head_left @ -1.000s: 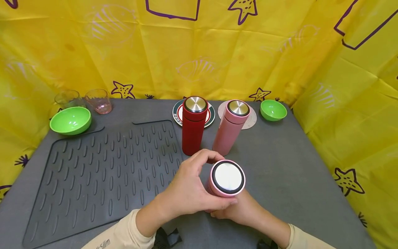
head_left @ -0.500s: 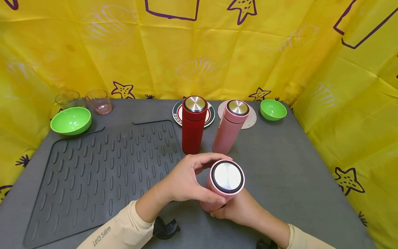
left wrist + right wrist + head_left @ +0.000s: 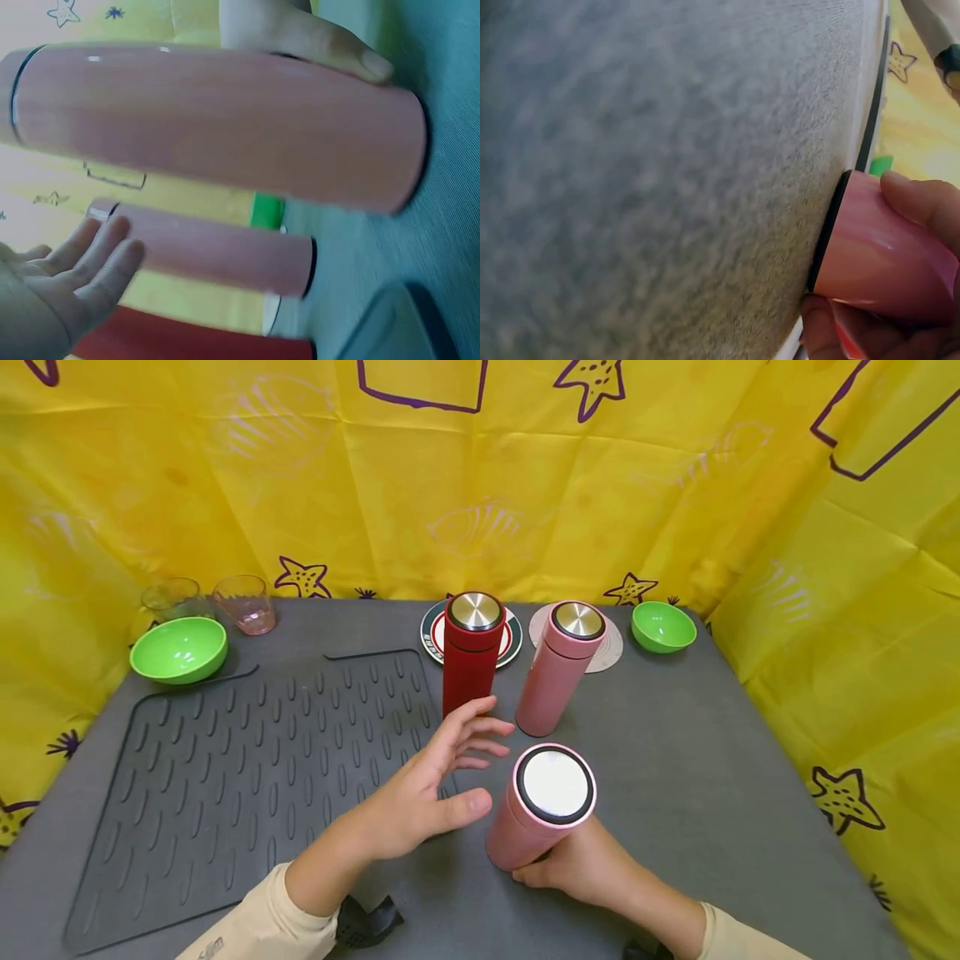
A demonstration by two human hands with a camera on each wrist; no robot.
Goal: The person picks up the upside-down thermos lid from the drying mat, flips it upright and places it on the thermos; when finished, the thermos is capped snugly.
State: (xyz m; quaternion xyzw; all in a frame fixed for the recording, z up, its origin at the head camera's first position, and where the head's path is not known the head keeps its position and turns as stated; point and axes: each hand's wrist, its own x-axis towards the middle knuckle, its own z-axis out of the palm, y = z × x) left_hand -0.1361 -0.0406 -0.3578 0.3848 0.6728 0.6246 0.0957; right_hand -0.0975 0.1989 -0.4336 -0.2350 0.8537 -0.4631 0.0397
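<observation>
A pink thermos [image 3: 517,831] with a silver lid stands upright at the front of the grey table. My right hand [image 3: 588,864] grips it low on its right side; in the right wrist view the thumb and fingers [image 3: 922,202] wrap round its base. My left hand [image 3: 431,797] is off to the left of this thermos, fingers spread and apart from it, as the left wrist view also shows. Behind stand a second pink thermos [image 3: 555,681] and a red thermos [image 3: 471,664]. The left fingers overlap the red one's lower part in the head view.
A dark ridged drying mat [image 3: 300,760] covers the left of the table. Green bowls stand at the back left [image 3: 180,652] and back right [image 3: 663,627]. Glasses [image 3: 247,606], a patterned plate [image 3: 512,639] and a pale round mat [image 3: 611,647] lie along the back, before a yellow curtain [image 3: 375,485].
My left hand has let go of the near pink thermos's top and moved away to the left, its fingers opening. My right hand has kept its low grip on the thermos.
</observation>
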